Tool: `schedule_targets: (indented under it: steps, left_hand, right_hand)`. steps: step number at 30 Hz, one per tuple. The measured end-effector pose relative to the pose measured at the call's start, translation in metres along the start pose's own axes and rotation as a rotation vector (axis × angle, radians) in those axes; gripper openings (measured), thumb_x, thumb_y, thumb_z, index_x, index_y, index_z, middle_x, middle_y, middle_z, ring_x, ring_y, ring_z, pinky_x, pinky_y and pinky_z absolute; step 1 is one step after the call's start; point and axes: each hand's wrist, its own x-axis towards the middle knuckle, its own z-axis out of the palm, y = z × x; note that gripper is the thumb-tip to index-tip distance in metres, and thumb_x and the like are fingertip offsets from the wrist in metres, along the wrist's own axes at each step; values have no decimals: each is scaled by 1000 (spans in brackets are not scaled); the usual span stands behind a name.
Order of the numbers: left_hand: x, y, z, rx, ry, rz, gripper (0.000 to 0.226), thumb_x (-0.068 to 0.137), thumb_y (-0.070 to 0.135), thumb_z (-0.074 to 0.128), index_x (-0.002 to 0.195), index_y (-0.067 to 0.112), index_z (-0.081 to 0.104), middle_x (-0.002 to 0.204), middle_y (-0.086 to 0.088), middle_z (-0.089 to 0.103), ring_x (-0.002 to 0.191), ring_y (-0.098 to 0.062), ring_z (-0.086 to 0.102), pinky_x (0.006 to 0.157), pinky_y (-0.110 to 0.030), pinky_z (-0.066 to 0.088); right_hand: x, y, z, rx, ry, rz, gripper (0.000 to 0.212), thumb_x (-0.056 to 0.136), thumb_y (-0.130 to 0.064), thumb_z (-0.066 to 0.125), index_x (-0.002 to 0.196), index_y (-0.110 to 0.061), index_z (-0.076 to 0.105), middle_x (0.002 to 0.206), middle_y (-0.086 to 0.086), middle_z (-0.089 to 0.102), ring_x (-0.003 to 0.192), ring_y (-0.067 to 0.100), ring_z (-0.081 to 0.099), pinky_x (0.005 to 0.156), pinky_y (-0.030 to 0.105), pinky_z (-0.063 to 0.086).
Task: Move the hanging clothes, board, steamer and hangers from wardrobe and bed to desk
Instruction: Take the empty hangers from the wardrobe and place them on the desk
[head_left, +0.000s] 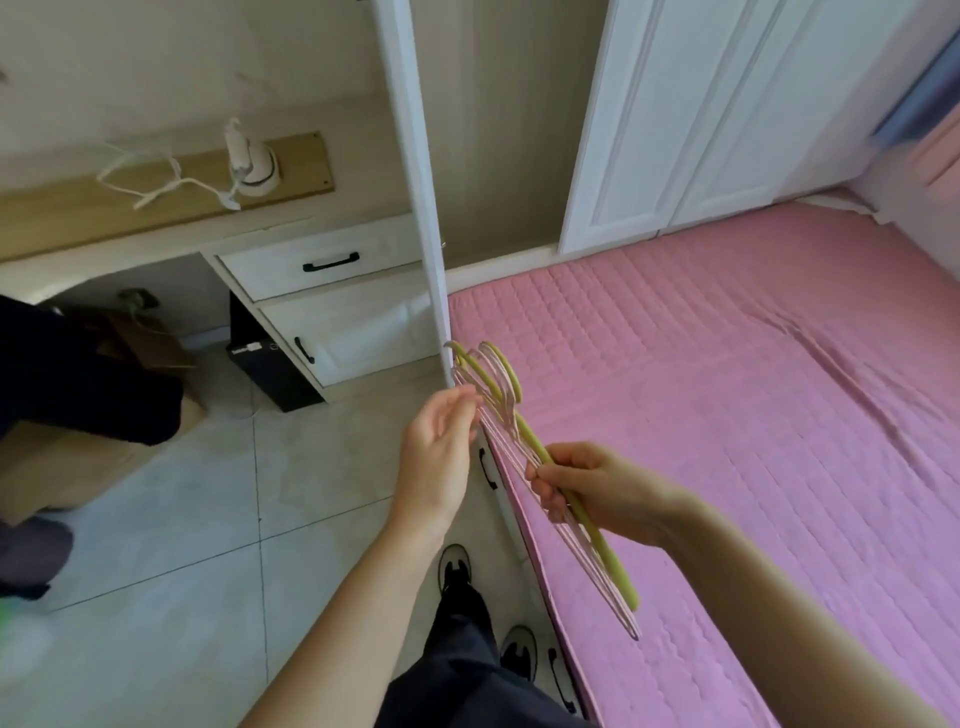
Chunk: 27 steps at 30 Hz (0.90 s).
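My right hand (597, 491) grips a bundle of pink and yellow-green hangers (506, 415) by the shoulders, hooks pointing away, over the edge of the pink bed (727, 415). Fingers spread, my left hand (441, 447) is open and touching the hangers near their hooks. On the desk (156, 234) at the upper left lies a wooden board (171, 182), and on it stands a white steamer (252, 163) with its cord trailing left.
An open white wardrobe door (415, 182) stands edge-on between desk and bed. Closed wardrobe doors (701, 114) are behind the bed. Dark clothing (78, 374) drapes at the left over a chair. Tiled floor (182, 519) and my feet are below.
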Motion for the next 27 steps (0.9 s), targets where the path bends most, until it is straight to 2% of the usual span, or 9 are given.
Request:
schedule_targets:
  steps: [2, 4, 6, 10, 13, 16, 21, 24, 27]
  left_hand:
    - [-8, 1, -8, 16, -23, 78, 27, 97, 36, 47, 103, 20, 66, 107, 9, 68, 105, -1, 61, 96, -23, 45]
    - [-13, 6, -16, -2, -54, 99, 38, 95, 51, 41, 96, 21, 64, 102, 10, 66, 99, 1, 59, 94, -22, 42]
    - [-15, 12, -28, -8, -40, 125, 46, 93, 56, 38, 100, 19, 66, 106, 10, 68, 103, 1, 59, 97, -22, 41]
    - [-10, 24, -63, -39, 64, 140, 45, 99, 42, 40, 107, 6, 64, 108, 8, 72, 112, -6, 59, 105, -35, 39]
    - [-2, 31, -96, -95, 113, 136, 32, 101, 30, 40, 108, 10, 64, 99, 2, 75, 109, -13, 63, 105, -38, 39]
    - [12, 37, -135, -87, 118, 143, 28, 103, 22, 38, 110, 8, 62, 98, 0, 75, 102, -12, 67, 98, -30, 44]
    - [43, 47, -198, -28, 96, 185, 26, 102, 16, 37, 110, 7, 61, 97, 1, 75, 96, -9, 67, 80, -8, 43]
    - [62, 53, -227, -3, 72, 197, 25, 102, 13, 39, 108, 7, 62, 96, 1, 75, 95, -7, 67, 79, -6, 43]
    - [82, 59, -250, 19, 49, 205, 24, 102, 13, 39, 107, 10, 62, 95, 4, 75, 96, -7, 66, 84, -10, 45]
  right_hand:
    - [3, 0, 13, -44, -39, 13, 19, 99, -4, 44, 87, -4, 60, 70, 4, 53, 61, 13, 48, 60, 22, 47]
    - [8, -3, 27, -120, -78, 20, 23, 99, -5, 46, 81, -9, 60, 68, 3, 54, 60, 13, 48, 60, 21, 47]
    - [15, -8, 42, -215, -107, 23, 25, 99, -7, 47, 78, -11, 61, 67, 1, 55, 60, 12, 49, 60, 20, 46]
    - [39, -17, 74, -282, -169, 44, 20, 98, -6, 47, 85, -6, 62, 71, -3, 61, 62, 9, 53, 60, 17, 47]
    - [66, -23, 104, -235, -234, 65, 17, 98, -4, 47, 91, -1, 62, 75, -4, 66, 65, 11, 58, 64, 19, 49]
    - [98, -30, 136, -163, -277, 100, 14, 97, -4, 49, 101, -4, 62, 92, 13, 65, 81, 22, 62, 79, 31, 54]
    - [157, -47, 188, -224, -290, 123, 19, 97, -11, 52, 111, -2, 60, 106, 16, 68, 100, 31, 66, 93, 39, 52]
    - [189, -56, 215, -246, -247, 135, 25, 97, -12, 52, 117, 2, 59, 111, 16, 69, 106, 31, 65, 97, 41, 51]
    - [214, -63, 235, -246, -204, 124, 18, 97, -9, 52, 109, -1, 63, 105, 13, 71, 103, 27, 67, 96, 41, 51]
